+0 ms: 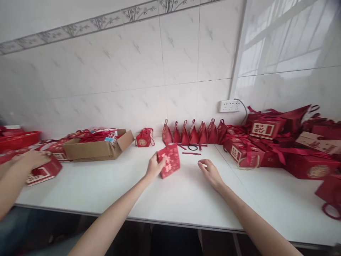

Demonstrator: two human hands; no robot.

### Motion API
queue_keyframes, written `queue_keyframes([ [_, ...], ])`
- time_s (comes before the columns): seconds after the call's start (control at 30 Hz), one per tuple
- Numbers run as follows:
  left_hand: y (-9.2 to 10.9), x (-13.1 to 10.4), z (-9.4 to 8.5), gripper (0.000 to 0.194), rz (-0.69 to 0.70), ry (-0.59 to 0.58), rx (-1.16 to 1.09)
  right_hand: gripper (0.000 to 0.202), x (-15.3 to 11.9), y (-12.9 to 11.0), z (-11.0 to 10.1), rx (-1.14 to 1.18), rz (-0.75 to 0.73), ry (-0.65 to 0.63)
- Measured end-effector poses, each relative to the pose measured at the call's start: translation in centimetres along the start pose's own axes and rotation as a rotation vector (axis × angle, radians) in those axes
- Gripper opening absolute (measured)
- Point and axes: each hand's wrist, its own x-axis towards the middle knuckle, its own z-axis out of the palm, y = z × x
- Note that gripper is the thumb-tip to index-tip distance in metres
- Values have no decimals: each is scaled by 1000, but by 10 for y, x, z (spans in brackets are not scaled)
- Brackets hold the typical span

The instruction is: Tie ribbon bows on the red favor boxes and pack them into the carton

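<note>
Red floral gift box [171, 160] in left hand [155, 166], above the near-central area of white table [160, 202]. Left hand closed on the left edge of the box, with thumb across the patterned front face and fingers partly hidden behind. Box tilted; contact with table surface not determinable. Right hand [211, 172] partly open, fingers loosely curled, empty, to the right of the box and apart from it.

Behind the box, near the tiled wall [133, 89]: seven triangular red boxes [194, 136] in a row, with loops on top. In front of the row: dark red strips [191, 153] and black ring [193, 148]. To the left of the row: small red gift bag [144, 139], then open cardboard box [89, 152] filled with red items. To the right: piled red gift boxes [246, 153] with ribbons, below wall socket [229, 106]. At far left: co-worker's hand [33, 159] on red carton [48, 171], near red basin [20, 141].
</note>
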Motion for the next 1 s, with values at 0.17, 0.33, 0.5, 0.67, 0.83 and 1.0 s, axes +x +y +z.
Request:
queue_keyframes([
  [0.17, 38, -5, 78, 26, 92, -243, -296, 37, 2, -19, -22, 213, -172, 221],
  [0.33, 36, 0, 97, 30, 51, -264, -478, 28, 27, -56, -45, 58, -379, 187],
  [0.5, 37, 6, 80, 32, -2, -456, -587, 17, 42, -67, -31, 15, -427, 100],
  [0.67, 60, 9, 64, 31, 29, -422, -551, 10, 25, -59, -12, 77, -473, 293],
  [0.83, 68, 4, 64, 26, 76, -241, -428, 10, 15, -62, -11, 122, -569, 296],
  [1.0, 64, 1, 61, 25, 116, -206, -410, 13, 13, -54, -12, -81, -798, 311],
])
